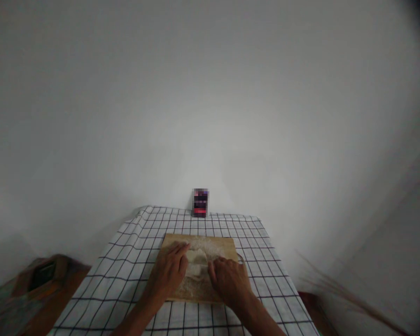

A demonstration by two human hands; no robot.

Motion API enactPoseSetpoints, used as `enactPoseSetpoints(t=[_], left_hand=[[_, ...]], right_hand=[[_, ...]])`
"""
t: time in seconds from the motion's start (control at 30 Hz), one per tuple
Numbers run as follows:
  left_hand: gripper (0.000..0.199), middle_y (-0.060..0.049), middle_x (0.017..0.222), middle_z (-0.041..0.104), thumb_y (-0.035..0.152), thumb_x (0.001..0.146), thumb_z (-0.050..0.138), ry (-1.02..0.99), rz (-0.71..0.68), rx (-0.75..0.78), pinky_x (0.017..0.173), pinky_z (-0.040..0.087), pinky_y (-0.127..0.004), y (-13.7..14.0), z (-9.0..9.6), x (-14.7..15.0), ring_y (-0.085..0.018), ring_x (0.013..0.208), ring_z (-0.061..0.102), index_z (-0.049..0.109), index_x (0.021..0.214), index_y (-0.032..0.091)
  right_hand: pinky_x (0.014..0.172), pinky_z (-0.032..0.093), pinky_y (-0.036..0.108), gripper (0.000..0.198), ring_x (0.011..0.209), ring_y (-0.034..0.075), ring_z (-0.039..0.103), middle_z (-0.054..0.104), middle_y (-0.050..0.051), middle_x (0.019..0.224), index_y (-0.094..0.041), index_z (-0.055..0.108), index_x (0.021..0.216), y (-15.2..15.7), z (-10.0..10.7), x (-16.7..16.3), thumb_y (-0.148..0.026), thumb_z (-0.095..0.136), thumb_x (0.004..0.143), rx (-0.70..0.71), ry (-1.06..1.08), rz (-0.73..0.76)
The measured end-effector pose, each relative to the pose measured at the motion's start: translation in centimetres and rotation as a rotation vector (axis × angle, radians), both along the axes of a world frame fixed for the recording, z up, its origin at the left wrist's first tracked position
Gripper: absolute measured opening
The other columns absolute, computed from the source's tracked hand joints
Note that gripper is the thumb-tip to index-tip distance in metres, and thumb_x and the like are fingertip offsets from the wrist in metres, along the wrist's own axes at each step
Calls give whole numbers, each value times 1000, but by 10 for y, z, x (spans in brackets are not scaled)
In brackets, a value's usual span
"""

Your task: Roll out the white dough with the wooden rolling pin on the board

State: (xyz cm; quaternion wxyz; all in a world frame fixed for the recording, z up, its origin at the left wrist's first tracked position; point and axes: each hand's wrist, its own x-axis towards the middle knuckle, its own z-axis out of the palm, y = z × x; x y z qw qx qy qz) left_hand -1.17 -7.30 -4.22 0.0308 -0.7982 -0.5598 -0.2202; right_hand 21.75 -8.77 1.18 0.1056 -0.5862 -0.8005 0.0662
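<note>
Dough [197, 262], one piece, lies on one board [224, 245], mid-board, between our two hands. It looks pale and lumpy; its long axis seems to run near to far, away from us, though blur keeps us from being sure. Flour dusts the board around it.

Left hand [170, 273] rests palm down on the dough's left side, fingers [180, 249] pressed together and pointing away from us, tips at the far end of the dough. Right hand [228, 278] sits on the right side, fingers curled in toward the dough, touching its edge; we cannot tell if they pinch it.

Board lies flat on one checked cloth [133, 242] covering the bench, long side across our view. One small dark box [200, 203], blurred, stands upright at the far edge of the cloth against the white wall [210, 93], well apart from the board. One brown blurred object [45, 275] sits low on the left, off the cloth.
</note>
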Motion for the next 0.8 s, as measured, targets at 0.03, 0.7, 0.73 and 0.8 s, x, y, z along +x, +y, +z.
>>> enactPoseSetpoints(t=[0.03, 0.7, 0.73, 0.8], left_hand=[[50, 0, 148, 63, 23, 100, 33, -10, 2, -1, 126, 40, -49, 0, 1, 1, -24, 146, 49, 62, 139, 36], [56, -4, 158, 52, 36, 96, 40, 57, -72, -26, 126, 22, -68, 28, 31, -7, -35, 152, 37, 52, 150, 34], [56, -6, 157, 53, 34, 95, 40, 55, -69, -62, 125, 26, -66, 30, 34, -5, -35, 151, 39, 52, 150, 30], [56, -12, 155, 55, 33, 94, 43, 46, -46, -159, 122, 36, -61, 33, 43, -2, -36, 148, 44, 55, 148, 24]], right_hand=[[75, 54, 42, 47, 89, 31, 74, 76, 18, 99, -19, 74, 94, 1, 1, -1, -41, 34, 106, 1, -4, -14], [116, 42, 41, 43, 137, 24, 54, 62, 5, 146, -24, 71, 129, 9, -33, -16, -30, 36, 105, 168, 41, -163], [117, 41, 41, 42, 137, 24, 54, 62, 5, 147, -24, 71, 130, 13, -34, -16, -30, 37, 105, 178, 45, -167], [117, 41, 40, 43, 137, 23, 54, 63, 6, 146, -22, 70, 132, 20, -37, -14, -28, 37, 105, 197, 63, -176]])
